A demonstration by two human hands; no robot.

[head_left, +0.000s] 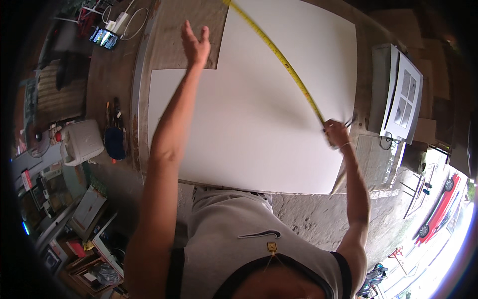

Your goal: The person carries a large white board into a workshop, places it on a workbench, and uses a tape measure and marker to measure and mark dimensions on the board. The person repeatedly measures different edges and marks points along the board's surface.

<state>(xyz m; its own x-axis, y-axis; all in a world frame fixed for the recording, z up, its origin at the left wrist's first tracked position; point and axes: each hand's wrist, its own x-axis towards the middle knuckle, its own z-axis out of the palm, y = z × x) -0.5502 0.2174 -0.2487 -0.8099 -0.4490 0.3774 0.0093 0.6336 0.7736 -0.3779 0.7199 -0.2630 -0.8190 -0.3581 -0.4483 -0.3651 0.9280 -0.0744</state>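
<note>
A large white sheet [249,134] with a notch at its upper left lies flat on a worn work table [172,50]. My right hand [337,133] is closed around a tape measure [287,65] near the sheet's right edge. Its yellow blade runs out in a curve to the upper left and leaves the picture at the top. Something thin and dark sticks out by those fingers, too blurred to name. Over the notch, my left hand [196,49] is raised with fingers spread, apart from the blade and holding nothing.
Beyond the table's left edge are a lit phone [104,38], a white power strip [117,23], a pale plastic container [82,141] and a dark blue pouch of tools [115,142]. Printed white boards [406,97] stand at the right. Frames and boxes crowd the lower left.
</note>
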